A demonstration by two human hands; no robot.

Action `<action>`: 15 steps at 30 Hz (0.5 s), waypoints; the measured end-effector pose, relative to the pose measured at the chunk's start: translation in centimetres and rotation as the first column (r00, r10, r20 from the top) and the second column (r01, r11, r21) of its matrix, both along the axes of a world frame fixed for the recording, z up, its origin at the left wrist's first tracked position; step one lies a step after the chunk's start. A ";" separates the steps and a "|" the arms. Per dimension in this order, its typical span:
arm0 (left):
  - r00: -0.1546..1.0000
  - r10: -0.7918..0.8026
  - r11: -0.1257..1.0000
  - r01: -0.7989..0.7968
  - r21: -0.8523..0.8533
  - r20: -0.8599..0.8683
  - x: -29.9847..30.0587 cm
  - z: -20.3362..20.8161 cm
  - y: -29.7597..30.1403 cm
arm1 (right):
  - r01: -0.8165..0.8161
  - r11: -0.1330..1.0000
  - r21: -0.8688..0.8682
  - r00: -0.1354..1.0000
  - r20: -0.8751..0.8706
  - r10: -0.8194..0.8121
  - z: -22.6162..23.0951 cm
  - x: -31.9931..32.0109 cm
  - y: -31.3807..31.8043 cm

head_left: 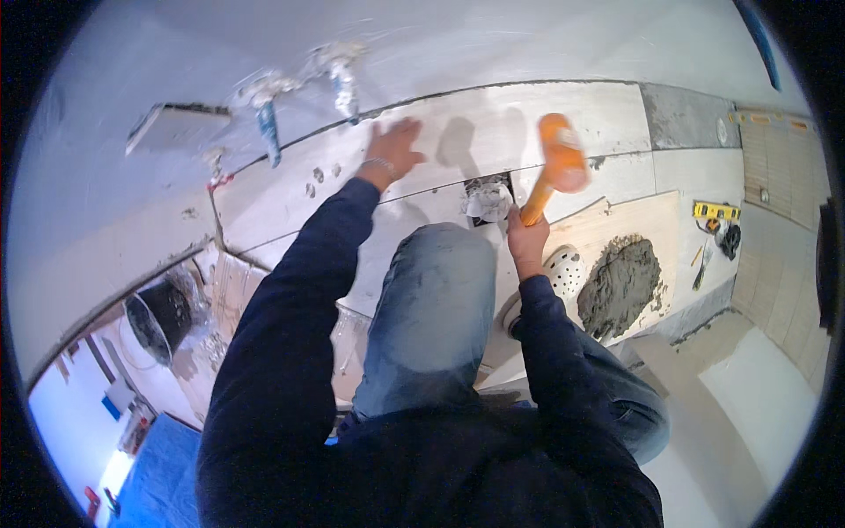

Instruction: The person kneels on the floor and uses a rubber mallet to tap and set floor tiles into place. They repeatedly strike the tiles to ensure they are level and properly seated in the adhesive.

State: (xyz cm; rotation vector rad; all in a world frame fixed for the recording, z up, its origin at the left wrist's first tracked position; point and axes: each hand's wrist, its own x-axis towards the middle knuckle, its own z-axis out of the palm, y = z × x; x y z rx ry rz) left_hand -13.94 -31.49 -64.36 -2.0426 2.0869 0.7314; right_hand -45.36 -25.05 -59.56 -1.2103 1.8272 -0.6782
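My right hand grips the handle of an orange rubber mallet, whose head is raised above the pale floor tiles. My left hand lies flat with fingers spread on a large tile near the wall. A floor drain opening sits between the two hands. My knee in blue jeans rests on the tiles below it.
A heap of grey mortar lies on a board at the right, beside a white perforated disc. A yellow level and tools lie further right. A black bucket stands at the left. Wrapped pipe stubs stick out of the wall.
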 end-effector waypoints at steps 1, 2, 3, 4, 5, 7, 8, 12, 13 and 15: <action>0.995 0.032 0.999 -0.032 -0.006 0.091 1.8 -0.2 1.8 | -0.060 0.998 -0.025 0.995 -0.082 0.057 -1.1 -0.5 0.7; 0.986 0.136 0.990 -0.139 0.027 0.096 2.8 0.4 3.4 | -0.221 0.936 0.274 0.905 -0.300 0.301 -1.7 -2.1 0.2; 0.962 0.245 0.966 -0.253 0.059 0.117 4.2 1.4 5.6 | -0.232 0.930 0.286 0.901 -0.296 0.316 -1.2 -2.0 0.2; 0.935 0.329 0.941 -0.336 0.029 0.134 5.6 2.0 8.4 | -0.254 0.921 0.296 0.898 -0.281 0.338 0.1 -1.1 0.0; 0.896 0.417 0.907 -0.420 -0.010 0.154 7.4 2.3 10.5 | -0.283 0.911 0.299 0.895 -0.259 0.363 1.3 0.3 -0.4; 0.792 0.555 0.829 -0.551 -0.094 0.254 11.3 0.9 14.1 | -0.284 0.932 0.224 0.928 -0.180 0.326 2.1 2.2 0.8; 0.730 0.616 0.784 -0.607 -0.134 0.295 12.7 0.2 15.8 | -0.280 0.942 0.186 0.943 -0.131 0.306 2.3 2.7 1.4; 0.589 0.745 0.620 -0.784 -0.001 0.313 16.5 -0.3 18.0 | -0.483 0.861 0.160 0.867 -0.051 0.495 -3.6 -1.7 2.5; 0.606 0.718 0.633 -0.773 0.040 0.342 16.7 -0.3 18.8 | -0.598 0.778 0.192 0.781 -0.075 0.620 -4.5 -2.3 2.2; 0.623 0.666 0.640 -0.760 0.113 0.410 16.8 -0.2 20.5 | -0.543 0.825 0.157 0.830 -0.054 0.556 -3.7 -0.2 2.4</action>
